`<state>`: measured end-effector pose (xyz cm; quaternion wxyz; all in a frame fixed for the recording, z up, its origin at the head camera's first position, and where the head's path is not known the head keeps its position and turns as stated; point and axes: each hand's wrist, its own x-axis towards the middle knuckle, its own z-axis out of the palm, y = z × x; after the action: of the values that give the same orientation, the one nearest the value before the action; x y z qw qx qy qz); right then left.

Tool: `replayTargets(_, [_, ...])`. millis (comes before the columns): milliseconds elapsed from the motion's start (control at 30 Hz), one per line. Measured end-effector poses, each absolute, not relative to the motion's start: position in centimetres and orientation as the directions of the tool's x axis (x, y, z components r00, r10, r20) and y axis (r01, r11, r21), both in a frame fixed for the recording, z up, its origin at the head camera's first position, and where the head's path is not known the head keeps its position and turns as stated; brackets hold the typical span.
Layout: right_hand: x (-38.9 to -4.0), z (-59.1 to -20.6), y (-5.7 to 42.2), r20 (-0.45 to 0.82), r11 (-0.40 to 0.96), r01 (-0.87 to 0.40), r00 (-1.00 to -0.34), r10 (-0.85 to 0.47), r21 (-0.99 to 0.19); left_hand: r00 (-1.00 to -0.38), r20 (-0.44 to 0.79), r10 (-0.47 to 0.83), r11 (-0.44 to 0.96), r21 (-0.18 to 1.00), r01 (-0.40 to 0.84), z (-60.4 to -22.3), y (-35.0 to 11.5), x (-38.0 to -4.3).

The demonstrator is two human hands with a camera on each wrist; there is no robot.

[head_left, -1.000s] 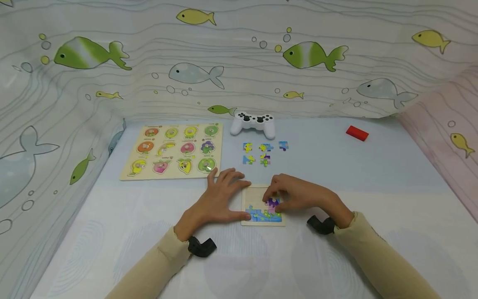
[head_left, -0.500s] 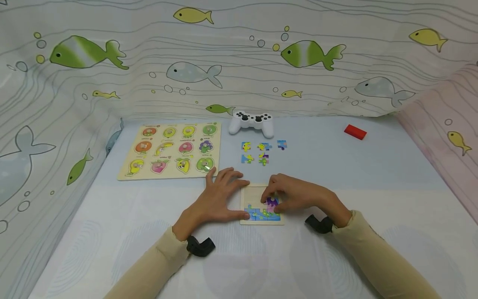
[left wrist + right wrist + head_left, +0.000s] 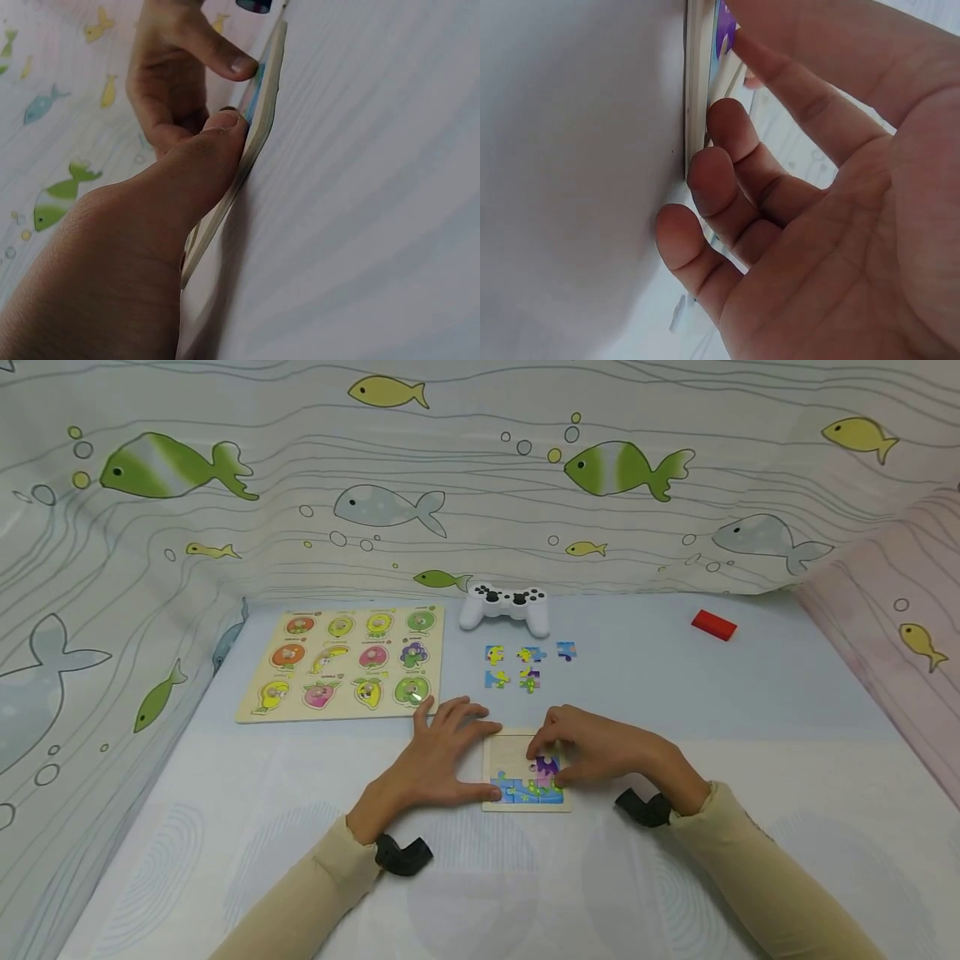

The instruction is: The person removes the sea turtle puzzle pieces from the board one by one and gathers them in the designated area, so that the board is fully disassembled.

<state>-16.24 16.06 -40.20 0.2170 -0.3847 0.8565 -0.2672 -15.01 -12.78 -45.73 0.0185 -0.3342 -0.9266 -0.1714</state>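
Observation:
A small wooden jigsaw tray (image 3: 525, 807) lies on the table before me, with blue sea-picture pieces (image 3: 517, 792) along its near side. My left hand (image 3: 438, 768) spreads over the tray's left side, its thumb resting on the near left corner and a fingertip at the far left one. In the left wrist view that thumb (image 3: 217, 135) lies over the tray's edge. My right hand (image 3: 603, 747) pinches a purple puzzle piece (image 3: 547, 766) at the tray's right side between thumb and index finger. The right wrist view shows the other fingertips (image 3: 712, 180) bent beside the tray's rim.
Several loose puzzle pieces (image 3: 495, 679) lie in two rows beyond the tray. A wooden fruit peg board (image 3: 348, 714) stands to the left, a white game controller (image 3: 506, 607) at the back, and a red block (image 3: 714, 625) at the back right. Fish-patterned cloth walls surround the table.
The view has shifted slightly. My right hand moves only a little at the purple piece, its index finger lifting slightly. The left hand keeps its place on the tray.

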Motion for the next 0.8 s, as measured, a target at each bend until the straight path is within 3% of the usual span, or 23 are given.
replayTargets(800, [-16.54,-40.19,16.54,-0.202,0.570,-0.493,-0.613,-0.764,-0.658,-0.776,0.146,0.614,0.716,0.313,0.625,-45.58,-12.72,-14.95])
